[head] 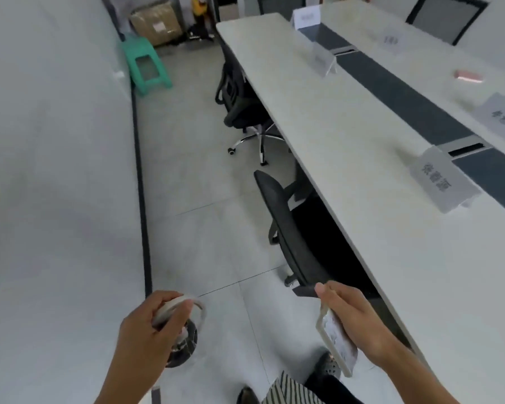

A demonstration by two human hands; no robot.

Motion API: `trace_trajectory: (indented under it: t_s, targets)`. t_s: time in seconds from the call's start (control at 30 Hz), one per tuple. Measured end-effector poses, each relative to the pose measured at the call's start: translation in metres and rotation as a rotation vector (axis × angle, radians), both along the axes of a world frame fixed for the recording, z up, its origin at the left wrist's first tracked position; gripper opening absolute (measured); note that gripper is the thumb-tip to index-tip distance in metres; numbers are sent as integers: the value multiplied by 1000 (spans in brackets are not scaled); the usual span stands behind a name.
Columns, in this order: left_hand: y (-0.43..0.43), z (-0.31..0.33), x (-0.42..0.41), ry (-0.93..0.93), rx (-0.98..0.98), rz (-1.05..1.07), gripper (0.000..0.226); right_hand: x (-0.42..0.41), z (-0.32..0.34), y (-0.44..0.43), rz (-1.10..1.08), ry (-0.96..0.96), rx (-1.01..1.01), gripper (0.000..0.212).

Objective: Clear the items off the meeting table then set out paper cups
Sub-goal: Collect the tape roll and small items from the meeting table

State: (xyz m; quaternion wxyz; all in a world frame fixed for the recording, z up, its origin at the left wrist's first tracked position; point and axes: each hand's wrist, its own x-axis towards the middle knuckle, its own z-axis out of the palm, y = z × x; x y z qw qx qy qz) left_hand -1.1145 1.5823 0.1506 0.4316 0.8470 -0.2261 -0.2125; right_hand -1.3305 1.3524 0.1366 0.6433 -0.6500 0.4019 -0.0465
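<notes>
Head-camera view along the aisle between a white wall (50, 141) and the long white meeting table (347, 147), which runs from lower right to upper centre. The left hand (146, 330) is closed around a small handheld fan (184, 336), whose pale ring guard shows above the fingers and whose dark round base hangs below them; its finer detail is blurred. The right hand (353, 319) grips a phone in a pale case (337, 344), held edge-on and tilted downward, with the thumb pointing up beside the table's near edge. Both hands are held over the grey tiled floor (204, 234), off the table. On the tabletop stand several white tent-shaped name cards: one nearest the camera (442, 179), one further right (500, 116), one mid-table (322, 61), and one at the far end (306, 17). A small pink object (468, 76), too blurred to identify, lies beyond the dark central strip (405, 97) that divides the table lengthwise. Two black office chairs are pushed against the near side of the table, one close (286, 228) and one further away (239, 103). A green plastic stool (146, 67) leans by the wall, with a cardboard box (156, 23) behind it. No paper cups are visible on the table.
</notes>
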Motion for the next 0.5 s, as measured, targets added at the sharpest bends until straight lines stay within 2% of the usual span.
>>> trace_trajectory:
  t_s: [0.23, 0.4, 0.5]
  targets:
    - [64, -19, 63, 16, 37, 210, 5, 74, -9, 39, 205, 128, -31, 42]
    - [51, -30, 133, 16, 97, 204, 5, 151, -26, 6, 335, 306, -111, 43]
    - [33, -25, 189, 40, 130, 190, 4, 220, -30, -23, 344, 339, -163, 44]
